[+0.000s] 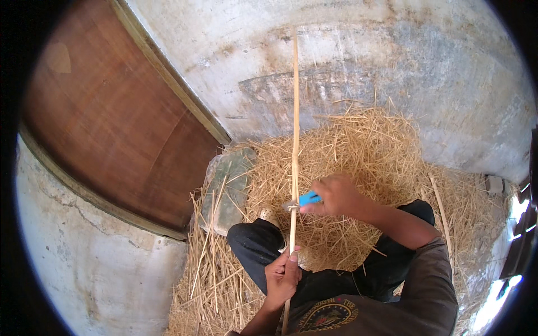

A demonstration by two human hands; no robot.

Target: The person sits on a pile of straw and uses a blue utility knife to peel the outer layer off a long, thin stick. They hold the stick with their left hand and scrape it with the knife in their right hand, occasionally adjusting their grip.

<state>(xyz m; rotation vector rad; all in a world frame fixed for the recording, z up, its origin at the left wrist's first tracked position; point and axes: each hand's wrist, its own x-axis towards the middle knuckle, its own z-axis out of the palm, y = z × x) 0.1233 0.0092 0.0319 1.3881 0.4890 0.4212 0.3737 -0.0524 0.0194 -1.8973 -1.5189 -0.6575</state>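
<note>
A long, pale strip of wood or bamboo (296, 117) runs away from my lap toward the wall, slightly bent partway along. My left hand (283, 275) grips its near part, thumb on top. Farther along, my right hand (332, 196) is closed around a knife with a blue handle (310, 198). The knife's blade lies against the strip, where a small curl of shaving (291, 206) shows. The strip's near end passes beneath my left forearm toward the lower edge.
Straw-like shavings (364, 140) heap up around my bent legs (255, 246). A flat grey-green stone (225, 187) lies at the left, beside a brown wooden door (123, 117). The stained wall (392, 61) stands ahead. Another pale strip (441, 215) lies at the right.
</note>
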